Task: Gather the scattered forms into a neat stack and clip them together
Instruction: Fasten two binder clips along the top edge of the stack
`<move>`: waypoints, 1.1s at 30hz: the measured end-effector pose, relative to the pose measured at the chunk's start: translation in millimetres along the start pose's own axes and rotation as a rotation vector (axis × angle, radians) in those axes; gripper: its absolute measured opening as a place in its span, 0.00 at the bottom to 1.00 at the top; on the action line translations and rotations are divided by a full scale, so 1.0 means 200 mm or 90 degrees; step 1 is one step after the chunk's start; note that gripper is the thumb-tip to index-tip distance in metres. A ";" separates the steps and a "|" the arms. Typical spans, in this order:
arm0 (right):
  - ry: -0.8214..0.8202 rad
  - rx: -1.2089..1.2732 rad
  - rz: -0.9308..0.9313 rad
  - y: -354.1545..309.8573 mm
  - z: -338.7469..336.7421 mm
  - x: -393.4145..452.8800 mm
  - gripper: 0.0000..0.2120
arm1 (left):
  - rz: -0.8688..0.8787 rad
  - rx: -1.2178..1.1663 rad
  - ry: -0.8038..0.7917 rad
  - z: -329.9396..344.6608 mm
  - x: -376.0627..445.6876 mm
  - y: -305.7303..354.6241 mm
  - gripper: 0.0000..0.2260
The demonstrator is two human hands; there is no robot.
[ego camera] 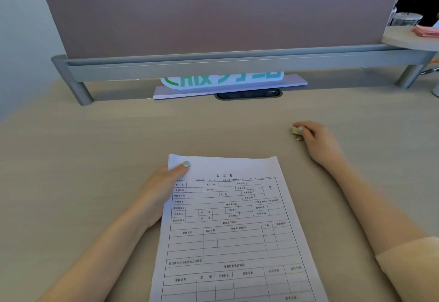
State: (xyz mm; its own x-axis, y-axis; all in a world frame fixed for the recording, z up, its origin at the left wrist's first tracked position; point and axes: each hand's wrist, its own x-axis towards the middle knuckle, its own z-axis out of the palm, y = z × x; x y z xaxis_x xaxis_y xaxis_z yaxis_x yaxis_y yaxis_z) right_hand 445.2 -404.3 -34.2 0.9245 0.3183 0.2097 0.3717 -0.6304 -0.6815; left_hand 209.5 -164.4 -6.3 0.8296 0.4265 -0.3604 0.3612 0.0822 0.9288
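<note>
So, at about 8 o'clock from the middle of the surface (99,135) my left hand (159,192) pins the forms (232,230): thumb on top at their far-left corner, the other fingers hidden beneath or beside the edge, so the grip is pressed onto the paper. The forms lie squared in one pile at 6 o'clock, running off the near edge of view, tilted a touch clockwise; only a sliver of a lower sheet peeks out at that far-left corner.

Over at 2 o'clock, well apart from the pile, my right hand (318,142) has its fingertips curled around the clip (297,130), a small pale binder-type one, pinching it against the surface. I judge this is the pickup.

To do it well, I would keep the left thumb firm so nothing fans, lift the clip, squeeze its levers fully apart, and slide it squarely over the far edge near the thumb, deep enough to catch every sheet.
</note>
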 end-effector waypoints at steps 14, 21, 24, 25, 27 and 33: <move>-0.233 0.235 -0.033 -0.85 0.15 -0.17 0.06 | 0.085 0.014 -0.034 0.00 -0.03 -0.01 0.14; -0.450 0.046 -0.101 -1.02 0.36 -0.16 0.07 | 0.133 -0.018 -0.023 0.00 -0.05 -0.03 0.11; -0.467 0.053 -0.091 -1.02 0.36 -0.18 0.07 | 0.143 -0.038 -0.010 0.00 -0.05 -0.03 0.11; -0.468 0.056 -0.087 -1.02 0.36 -0.18 0.08 | 0.147 -0.042 -0.009 0.00 -0.04 -0.03 0.10; -0.471 0.048 -0.081 -1.02 0.35 -0.20 0.10 | 0.144 -0.049 -0.013 0.00 -0.04 -0.03 0.10; -0.509 0.047 -0.078 -1.04 0.31 -0.23 0.18 | 0.148 -0.060 -0.039 -0.01 -0.03 -0.03 0.10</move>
State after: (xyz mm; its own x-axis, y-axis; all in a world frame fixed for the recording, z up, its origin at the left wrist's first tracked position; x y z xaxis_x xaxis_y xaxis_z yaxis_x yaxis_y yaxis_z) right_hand 319.9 -245.0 54.3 0.5272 0.8093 -0.2589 0.4341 -0.5184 -0.7367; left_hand 201.3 -166.1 -9.7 0.9107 0.3892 -0.1387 0.1196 0.0730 0.9901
